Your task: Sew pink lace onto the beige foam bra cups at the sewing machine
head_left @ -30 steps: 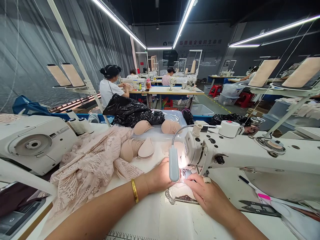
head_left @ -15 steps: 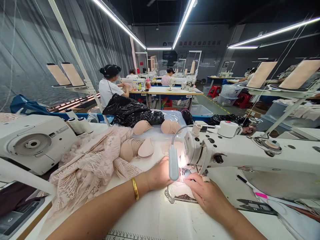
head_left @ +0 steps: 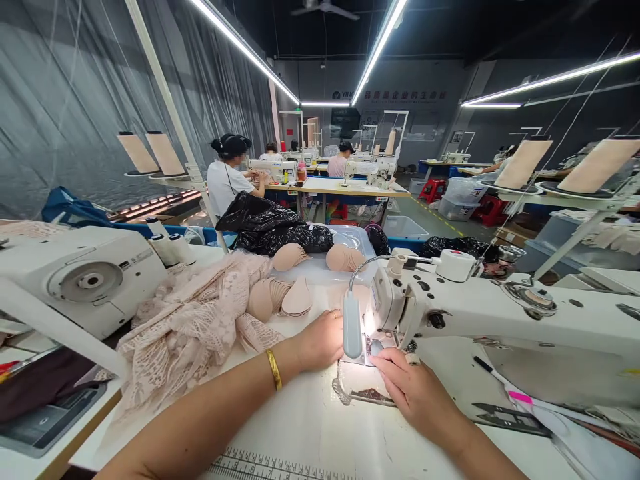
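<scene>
My left hand [head_left: 320,340] rests at the left of the sewing machine's needle area, its fingers curled and their tips partly behind the grey lamp head [head_left: 353,327]. Whatever lies under those fingers is hidden. From the right, my right hand [head_left: 415,387] reaches to the presser foot [head_left: 373,347], thumb and fingers pressed together close beside it. Glare and the fingers keep me from making out what they pinch. The white sewing machine [head_left: 480,313] stands over my right hand. A metal plate [head_left: 367,390] in the bed lies just in front of both hands.
Crumpled beige lace [head_left: 195,313] lies left of my left arm. Stacked beige cup-shaped pieces [head_left: 296,297] are behind my left hand. Thread snips [head_left: 510,419] lie at the right. A printed ruler scale [head_left: 270,463] runs along the near edge. A co-worker [head_left: 230,177] sits ahead.
The head view has tilted up slightly, so the scene sits lower and further right. My left hand's fingers have drawn slightly back from the presser foot; my right hand stays beside it.
</scene>
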Action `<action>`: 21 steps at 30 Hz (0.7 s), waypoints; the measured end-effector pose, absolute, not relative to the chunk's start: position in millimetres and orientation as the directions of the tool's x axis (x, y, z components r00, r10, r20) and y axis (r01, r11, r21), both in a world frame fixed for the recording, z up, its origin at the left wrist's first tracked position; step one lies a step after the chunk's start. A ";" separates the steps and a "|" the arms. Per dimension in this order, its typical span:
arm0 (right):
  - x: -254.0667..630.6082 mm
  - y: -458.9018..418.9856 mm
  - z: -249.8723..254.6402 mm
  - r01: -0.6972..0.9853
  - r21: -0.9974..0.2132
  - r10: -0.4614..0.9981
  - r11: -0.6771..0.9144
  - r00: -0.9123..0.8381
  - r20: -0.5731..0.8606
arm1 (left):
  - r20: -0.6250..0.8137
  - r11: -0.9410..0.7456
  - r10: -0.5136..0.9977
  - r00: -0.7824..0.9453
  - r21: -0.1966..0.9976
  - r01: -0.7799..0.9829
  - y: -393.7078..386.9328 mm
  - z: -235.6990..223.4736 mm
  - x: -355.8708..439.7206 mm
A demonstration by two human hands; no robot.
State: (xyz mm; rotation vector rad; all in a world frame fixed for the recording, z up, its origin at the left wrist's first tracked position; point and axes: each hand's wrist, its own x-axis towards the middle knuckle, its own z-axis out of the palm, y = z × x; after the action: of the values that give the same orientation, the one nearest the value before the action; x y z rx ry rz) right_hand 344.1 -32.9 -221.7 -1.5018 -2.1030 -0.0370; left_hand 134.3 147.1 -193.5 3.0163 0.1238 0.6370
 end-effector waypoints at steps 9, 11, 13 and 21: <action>275.1 -40.7 -209.5 0.028 -0.997 0.990 -0.066 0.129 -0.062 | 0.518 -0.950 0.186 0.835 0.310 0.019 94.7 -175.1 69.5; 258.1 -43.8 -208.7 -0.115 -0.993 0.973 -0.040 0.220 -0.064 | 0.549 -0.852 0.460 0.698 0.493 0.175 70.3 -170.4 44.2; 243.2 -49.2 -209.5 -0.209 -0.978 0.947 0.011 0.316 -0.056 | 0.328 -0.564 0.702 0.632 0.798 0.213 39.9 -170.8 23.6; 200.9 -89.1 -220.7 0.242 -0.943 0.867 0.227 0.391 0.309 | -0.152 0.484 0.735 0.660 0.800 -0.355 -32.4 -200.7 48.1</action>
State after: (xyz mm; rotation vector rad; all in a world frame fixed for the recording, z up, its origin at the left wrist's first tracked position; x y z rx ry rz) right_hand 200.9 -89.1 -220.7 -1.3081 -1.1283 0.5892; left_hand 48.1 -32.4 -200.7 0.8196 0.5239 0.7017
